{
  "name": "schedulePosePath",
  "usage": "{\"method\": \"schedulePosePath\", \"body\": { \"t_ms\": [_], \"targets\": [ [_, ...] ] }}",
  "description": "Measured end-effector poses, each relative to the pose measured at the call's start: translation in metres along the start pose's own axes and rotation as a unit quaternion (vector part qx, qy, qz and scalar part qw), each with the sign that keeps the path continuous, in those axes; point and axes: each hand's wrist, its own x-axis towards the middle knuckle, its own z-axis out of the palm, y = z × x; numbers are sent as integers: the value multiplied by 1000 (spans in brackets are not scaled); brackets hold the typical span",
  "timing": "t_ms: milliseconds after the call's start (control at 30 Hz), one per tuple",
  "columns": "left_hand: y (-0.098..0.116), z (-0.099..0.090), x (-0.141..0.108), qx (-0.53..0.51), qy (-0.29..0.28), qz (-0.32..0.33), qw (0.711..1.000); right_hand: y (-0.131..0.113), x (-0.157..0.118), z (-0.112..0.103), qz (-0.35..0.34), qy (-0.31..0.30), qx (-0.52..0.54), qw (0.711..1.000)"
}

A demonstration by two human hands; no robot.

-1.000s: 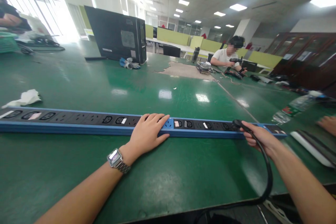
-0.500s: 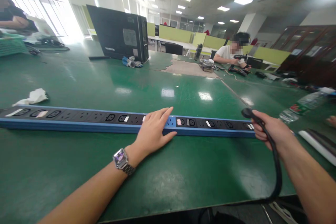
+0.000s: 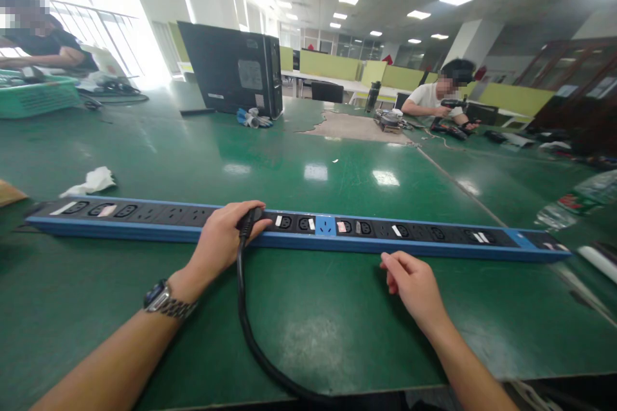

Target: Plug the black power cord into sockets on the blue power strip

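A long blue power strip (image 3: 299,243) with black sockets and a few white labels lies across the green table. My left hand (image 3: 224,234), with a watch at its wrist, grips a black plug (image 3: 249,221) over the strip, left of its blue middle socket. From the plug a thick black cable (image 3: 245,318) curves down over the table's front edge. My right hand (image 3: 409,279) is in front of the strip, right of the middle, with its fingers curled together and nothing seen in them.
Behind the strip stand a black computer case (image 3: 231,70) and gloves (image 3: 254,118). Crumpled tissue (image 3: 96,180) and a green basket (image 3: 38,97) are at left, a plastic bottle (image 3: 578,202) at right. Two people sit across the table.
The black plug has passed from my right hand to my left hand, which has moved left along the strip. My right hand has moved left and down, off the cable. The view has shifted slightly.
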Motion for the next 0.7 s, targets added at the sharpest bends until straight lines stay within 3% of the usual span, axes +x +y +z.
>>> {"method": "schedulePosePath", "body": {
  "t_ms": [133,267,433,500,567,700],
  "targets": [
    [1,3,2,-2,-75,41,996,5,-4,7,-41,1,-72,997],
    [-1,-6,9,5,-131,65,989,3,-5,7,-60,7,-120,991],
    [4,-20,21,119,-226,78,964,3,-6,8,-83,8,-165,983],
    [5,-21,22,114,-242,86,960,3,-6,8,-90,7,-162,983],
    [8,-18,19,56,-216,94,970,4,-6,8,-93,7,-154,984],
    [33,1,11,-76,1,27,997,5,-2,9,-82,13,-139,987]
  ]
}}
